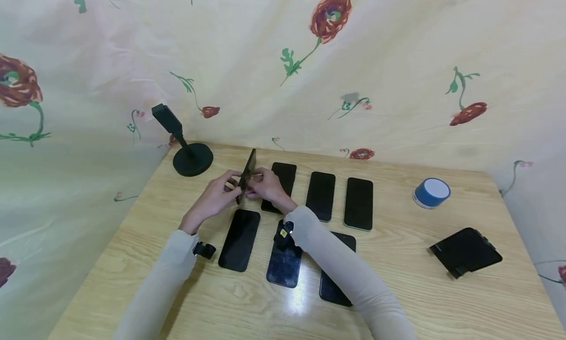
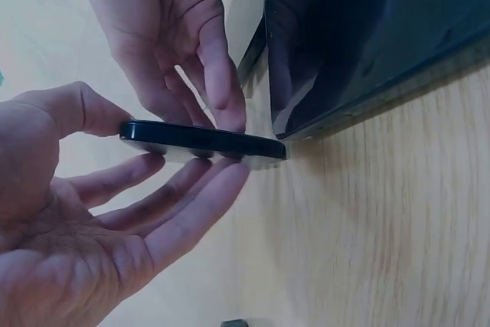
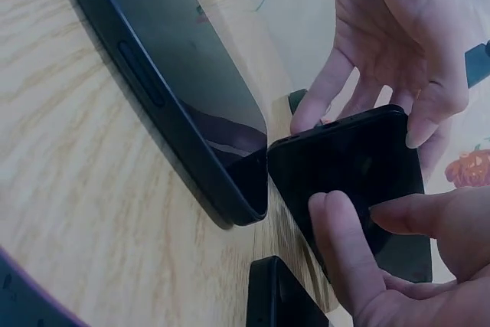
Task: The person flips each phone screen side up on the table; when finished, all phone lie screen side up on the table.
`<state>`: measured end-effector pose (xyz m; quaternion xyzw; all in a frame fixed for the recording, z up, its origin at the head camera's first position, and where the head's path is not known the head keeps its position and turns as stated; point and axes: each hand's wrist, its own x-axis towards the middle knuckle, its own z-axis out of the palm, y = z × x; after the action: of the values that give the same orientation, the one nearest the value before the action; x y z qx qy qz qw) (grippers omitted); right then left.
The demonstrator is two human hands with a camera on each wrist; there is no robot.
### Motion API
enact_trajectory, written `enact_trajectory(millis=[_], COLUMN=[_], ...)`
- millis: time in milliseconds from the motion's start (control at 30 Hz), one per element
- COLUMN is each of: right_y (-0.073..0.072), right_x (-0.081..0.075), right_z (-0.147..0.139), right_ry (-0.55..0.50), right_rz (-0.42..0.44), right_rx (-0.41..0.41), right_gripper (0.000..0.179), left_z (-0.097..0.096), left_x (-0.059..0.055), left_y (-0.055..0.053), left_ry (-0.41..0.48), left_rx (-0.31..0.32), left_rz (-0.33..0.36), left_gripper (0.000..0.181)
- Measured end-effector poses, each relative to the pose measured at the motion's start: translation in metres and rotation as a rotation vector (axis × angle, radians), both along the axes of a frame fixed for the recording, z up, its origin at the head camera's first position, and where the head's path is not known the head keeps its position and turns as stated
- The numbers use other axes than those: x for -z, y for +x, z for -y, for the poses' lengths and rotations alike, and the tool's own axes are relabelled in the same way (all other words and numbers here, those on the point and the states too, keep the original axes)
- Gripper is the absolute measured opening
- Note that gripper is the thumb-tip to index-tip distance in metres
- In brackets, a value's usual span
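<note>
My left hand [image 1: 217,195] holds a black phone [image 1: 250,164] on its edge above the table, thumb on one long edge and fingertips behind its back. In the right wrist view the phone's dark face [image 3: 344,151] shows, tilted. My right hand [image 1: 265,183] reaches to that face from the other side, its fingertips and thumb touching the dark surface; whether they pinch anything small there is hidden. Below the left hand lies another phone [image 1: 240,240], flat. Partly under the right wrist lie a phone [image 1: 283,170] and a smudged phone [image 1: 284,266].
More dark phones lie flat in rows: one phone [image 1: 321,195], another [image 1: 358,202], and one [image 1: 331,286] under the right forearm. A black round-based stand [image 1: 192,159] is at back left. To the right are a blue cylinder [image 1: 431,193] with a white top and a black angular object [image 1: 466,254].
</note>
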<state>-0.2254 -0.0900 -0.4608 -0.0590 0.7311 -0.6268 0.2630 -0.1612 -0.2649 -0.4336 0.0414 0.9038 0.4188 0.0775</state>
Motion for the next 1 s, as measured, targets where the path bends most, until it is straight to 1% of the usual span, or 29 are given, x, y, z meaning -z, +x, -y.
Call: enact_trajectory(millis=[233,400,700,1000], right_y=[0.000,0.001,0.002,0.005], right_x=[0.000,-0.001,-0.001,-0.001], right_z=[0.000,0.000,-0.002,-0.001], right_ry=[0.087,0.125,0.193,0.244], right_rz=[-0.003,0.002,-0.037,-0.043], right_rx=[-0.032,-0.042,-0.077,-0.076], right_gripper=[0.054,0.059,0.069,0.077], left_z=[0.001,0.004,0.010,0.013], left_x=[0.002,0.004,0.010,0.015], left_y=[0.000,0.000,-0.003,-0.003], left_ry=[0.053,0.076,0.081,0.087], left_rx=[-0.051,-0.076,-0.122,-0.172], left_rz=[-0.036,-0.053,-0.072,-0.076], left_gripper=[0.044,0.042,0.038,0.036])
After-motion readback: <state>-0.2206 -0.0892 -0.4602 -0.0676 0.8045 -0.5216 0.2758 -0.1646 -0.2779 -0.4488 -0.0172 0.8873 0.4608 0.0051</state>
